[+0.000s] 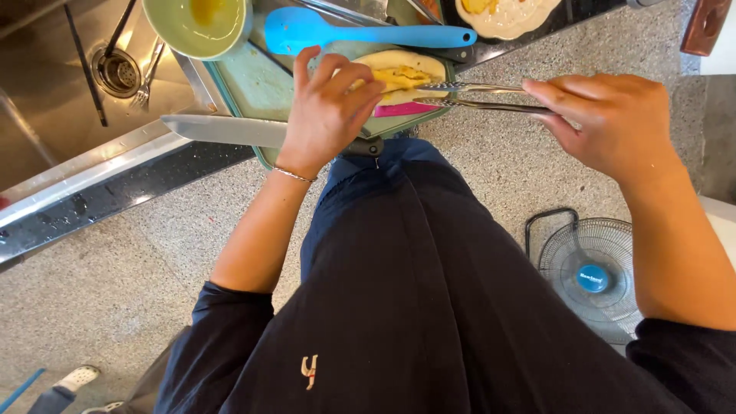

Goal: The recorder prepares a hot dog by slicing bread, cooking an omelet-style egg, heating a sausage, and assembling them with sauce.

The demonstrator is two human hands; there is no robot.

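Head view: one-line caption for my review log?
Left hand steadies a folded flatbread on a green board while right hand grips metal tongs.

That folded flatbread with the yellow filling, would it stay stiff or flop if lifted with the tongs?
The flatbread is probably floppy: it lies thin and folded on the board. Its filling might slide out, since it shows at the open fold. The tongs grip only one edge, so it would likely sag.

flatbread (399,77) on cutting board (261,88) | knife (222,130) before it | spatula (360,34) behind | sink (54,84) left
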